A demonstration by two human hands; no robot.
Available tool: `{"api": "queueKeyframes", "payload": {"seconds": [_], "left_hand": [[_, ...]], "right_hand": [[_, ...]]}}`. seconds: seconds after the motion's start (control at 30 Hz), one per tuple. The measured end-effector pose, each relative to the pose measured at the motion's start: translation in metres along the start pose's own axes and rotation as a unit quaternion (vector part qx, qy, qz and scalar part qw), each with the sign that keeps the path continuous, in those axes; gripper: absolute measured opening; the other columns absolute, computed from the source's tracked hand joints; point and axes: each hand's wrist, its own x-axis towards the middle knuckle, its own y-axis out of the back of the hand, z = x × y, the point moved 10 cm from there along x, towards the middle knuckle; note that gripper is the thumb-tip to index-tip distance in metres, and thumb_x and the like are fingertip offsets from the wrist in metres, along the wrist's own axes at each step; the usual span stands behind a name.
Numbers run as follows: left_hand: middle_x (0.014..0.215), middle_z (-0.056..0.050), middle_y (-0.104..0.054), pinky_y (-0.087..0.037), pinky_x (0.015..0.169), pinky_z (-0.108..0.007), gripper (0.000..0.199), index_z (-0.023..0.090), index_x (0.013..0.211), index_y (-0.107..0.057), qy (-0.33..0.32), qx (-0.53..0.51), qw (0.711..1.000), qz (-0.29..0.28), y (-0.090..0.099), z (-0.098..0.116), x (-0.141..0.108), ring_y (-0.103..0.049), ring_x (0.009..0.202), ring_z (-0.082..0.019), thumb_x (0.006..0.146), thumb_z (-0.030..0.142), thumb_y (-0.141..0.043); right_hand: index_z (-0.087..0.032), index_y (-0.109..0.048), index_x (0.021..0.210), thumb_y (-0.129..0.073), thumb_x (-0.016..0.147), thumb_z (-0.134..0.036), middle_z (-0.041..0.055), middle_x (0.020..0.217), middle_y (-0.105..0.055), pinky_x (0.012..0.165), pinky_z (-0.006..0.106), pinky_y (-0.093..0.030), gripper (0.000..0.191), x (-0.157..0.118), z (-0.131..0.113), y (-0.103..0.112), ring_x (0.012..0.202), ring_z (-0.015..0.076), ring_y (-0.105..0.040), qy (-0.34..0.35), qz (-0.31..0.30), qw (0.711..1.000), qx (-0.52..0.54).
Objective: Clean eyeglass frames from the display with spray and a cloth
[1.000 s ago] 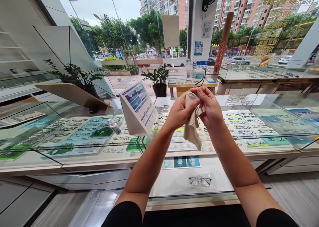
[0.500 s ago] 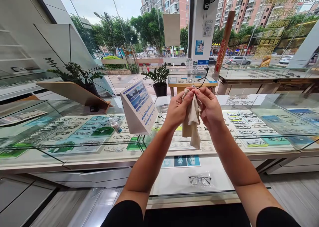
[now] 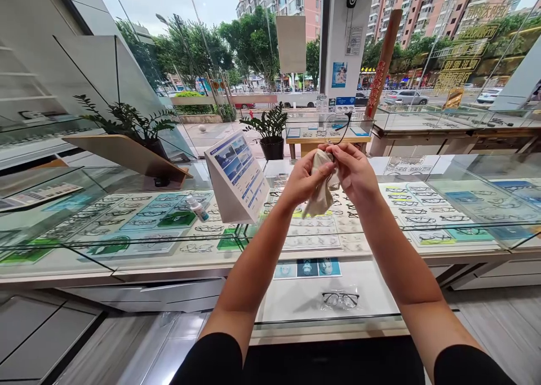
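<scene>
- Two bare hands meet above the counter, to the right of a white tent-shaped paper stand printed with blue pictures (image 3: 237, 176), which serves as landmark.
- The left hand (image 3: 303, 181) is closed on a soft beige cloth (image 3: 321, 193), its thumb pressed across the folds; the cloth's loose end hangs below the fingers.
- The right hand (image 3: 357, 173) is narrowed to a pinch on a pair of eyeglasses with a thin black curved temple (image 3: 348, 120), touching the cloth's upper edge. Fingers and cloth cover most of the frame, so which part is gripped cannot be told.
- These eyeglasses are to the right of the paper stand, the temple curving up above the fingertips.
- Just left of the stand is a small white spray bottle (image 3: 197, 208), tilted.
- Beneath the stand runs a long glass-topped display counter (image 3: 169, 264), with rows of spectacle frames inside.
- Nearer the person than the stand, and to its right, dark-browed spectacles in clear plastic wrap (image 3: 340, 296) lie on a white lower surface, near a strip of blue-toned portraits (image 3: 307, 268).
- Beyond the stand, slightly right, a leafy green plant (image 3: 266, 125) rises from a black pot (image 3: 273, 150).
</scene>
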Motion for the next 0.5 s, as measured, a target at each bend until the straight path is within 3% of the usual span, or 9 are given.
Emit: {"api": "queueKeyframes", "payload": {"seconds": [0.13, 0.23, 0.33, 0.43, 0.5], "left_hand": [[0.112, -0.008, -0.078, -0.056, 0.093, -0.032, 0.061, 0.02, 0.115, -0.077, -0.063, 0.012, 0.994, 0.091, 0.002, 0.001, 0.0, -0.072, 0.102, -0.022, 0.086, 0.074, -0.082], [0.106, -0.007, -0.078, -0.056, 0.09, -0.032, 0.057, 0.02, 0.112, -0.078, -0.094, 0.038, 0.987, 0.122, 0.008, 0.007, -0.004, -0.071, 0.097, -0.021, 0.096, 0.074, -0.07], [0.101, -0.008, -0.078, -0.056, 0.088, -0.034, 0.059, 0.019, 0.111, -0.08, -0.092, 0.069, 0.992, 0.054, 0.006, 0.013, -0.003, -0.071, 0.093, -0.022, 0.101, 0.075, -0.062], [0.104, -0.009, -0.079, -0.057, 0.092, -0.036, 0.058, 0.018, 0.118, -0.08, -0.069, 0.097, 0.991, -0.068, -0.004, 0.017, -0.004, -0.073, 0.098, -0.026, 0.1, 0.071, -0.066], [0.111, -0.01, -0.08, -0.058, 0.094, -0.036, 0.055, 0.018, 0.124, -0.079, -0.068, 0.106, 0.986, -0.107, -0.008, 0.022, -0.007, -0.074, 0.104, -0.028, 0.098, 0.066, -0.073]], "right_hand": [[-0.027, -0.074, 0.08, -0.103, 0.069, -0.046, -0.0001, 0.102, -0.086, 0.101, 0.037, -0.067, 0.036, -0.001, 0.005, -0.004, 0.106, 0.0217, -0.08, 0.0, -0.007, 1.0, 0.018], [-0.027, -0.074, 0.08, -0.103, 0.068, -0.048, -0.0002, 0.098, -0.086, 0.096, 0.035, -0.068, 0.038, 0.0, 0.009, -0.004, 0.101, 0.0209, -0.081, -0.008, -0.011, 1.0, 0.019], [-0.026, -0.075, 0.08, -0.103, 0.07, -0.046, 0.0004, 0.099, -0.086, 0.095, 0.033, -0.067, 0.036, 0.0, 0.006, -0.001, 0.101, 0.0201, -0.081, -0.004, -0.013, 1.0, 0.012], [-0.026, -0.077, 0.081, -0.102, 0.072, -0.044, 0.0011, 0.101, -0.087, 0.094, 0.032, -0.068, 0.032, -0.002, -0.002, 0.001, 0.099, 0.0196, -0.08, 0.005, -0.017, 1.0, 0.013], [-0.026, -0.078, 0.082, -0.1, 0.075, -0.044, 0.0019, 0.102, -0.087, 0.094, 0.034, -0.068, 0.029, -0.004, -0.005, 0.001, 0.099, 0.0206, -0.08, 0.003, -0.017, 1.0, 0.01]]}}
